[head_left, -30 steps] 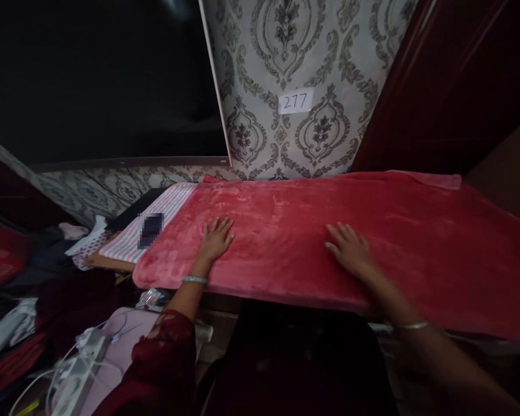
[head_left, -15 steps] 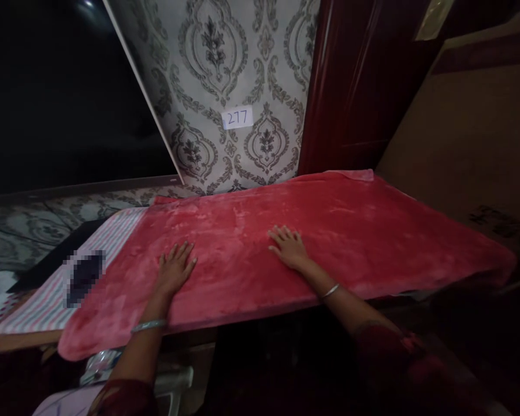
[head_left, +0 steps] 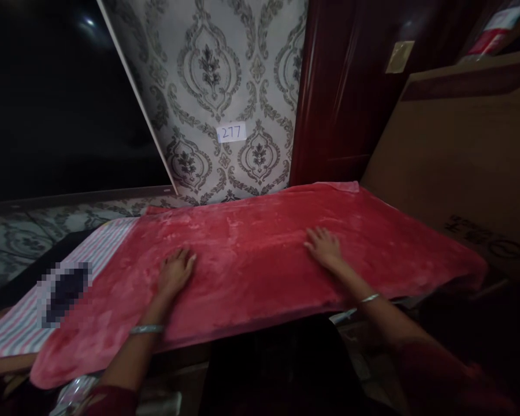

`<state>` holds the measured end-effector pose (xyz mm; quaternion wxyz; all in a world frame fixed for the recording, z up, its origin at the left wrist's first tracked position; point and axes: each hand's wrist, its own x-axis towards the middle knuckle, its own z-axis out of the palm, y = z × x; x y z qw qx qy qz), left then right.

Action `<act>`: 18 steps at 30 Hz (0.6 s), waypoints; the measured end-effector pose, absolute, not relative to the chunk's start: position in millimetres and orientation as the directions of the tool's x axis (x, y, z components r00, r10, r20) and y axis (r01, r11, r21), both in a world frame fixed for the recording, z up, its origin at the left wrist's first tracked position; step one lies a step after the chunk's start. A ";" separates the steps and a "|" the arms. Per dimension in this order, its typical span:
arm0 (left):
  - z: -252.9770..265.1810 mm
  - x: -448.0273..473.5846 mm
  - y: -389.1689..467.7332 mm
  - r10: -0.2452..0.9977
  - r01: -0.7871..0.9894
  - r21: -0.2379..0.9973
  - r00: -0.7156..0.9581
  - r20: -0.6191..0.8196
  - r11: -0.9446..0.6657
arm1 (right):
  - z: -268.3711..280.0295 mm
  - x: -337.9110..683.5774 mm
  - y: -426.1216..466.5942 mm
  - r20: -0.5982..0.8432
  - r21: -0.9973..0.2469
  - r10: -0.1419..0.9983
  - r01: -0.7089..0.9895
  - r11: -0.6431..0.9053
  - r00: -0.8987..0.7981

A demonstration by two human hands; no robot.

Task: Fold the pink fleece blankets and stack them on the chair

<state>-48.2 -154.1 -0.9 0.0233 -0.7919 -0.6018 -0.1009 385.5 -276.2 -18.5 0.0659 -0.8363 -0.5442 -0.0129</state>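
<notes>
- My left hand [head_left: 173, 273] lies palm down on the red blanket [head_left: 260, 254], fingers close together and flat, gripping nothing.
- My right hand [head_left: 325, 247] lies palm down on the same blanket, well apart from the left, fingers slightly spread and flat, also gripping nothing.
- A silver bangle [head_left: 146, 329] sits on my left wrist; another bangle [head_left: 370, 298] sits on my right wrist.
- The red blanket is spread flat across a table top; its near edge hangs slightly over the front, and its left corner droops toward me.
- A striped cloth [head_left: 99, 254] lies under the blanket's left end and shows beyond it, with a blurred dark patch [head_left: 64, 290] on it.
- A patterned wall [head_left: 225, 86] stands behind the blanket's far edge, bearing a small paper label [head_left: 231, 132] marked 277.
- A dark red door [head_left: 342, 98] stands to the right of the wall.
- A brown cardboard box [head_left: 459, 156] stands just beside the blanket's right end; whether it touches I cannot tell.
- A dark screen [head_left: 56, 98] fills the upper left.
</notes>
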 end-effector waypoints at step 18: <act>-19.3 36.5 -145.0 0.918 0.932 -0.147 0.355 0.179 -0.332 | -6.9 406.0 -200.2 0.104 -0.182 0.958 0.953 -0.244 0.266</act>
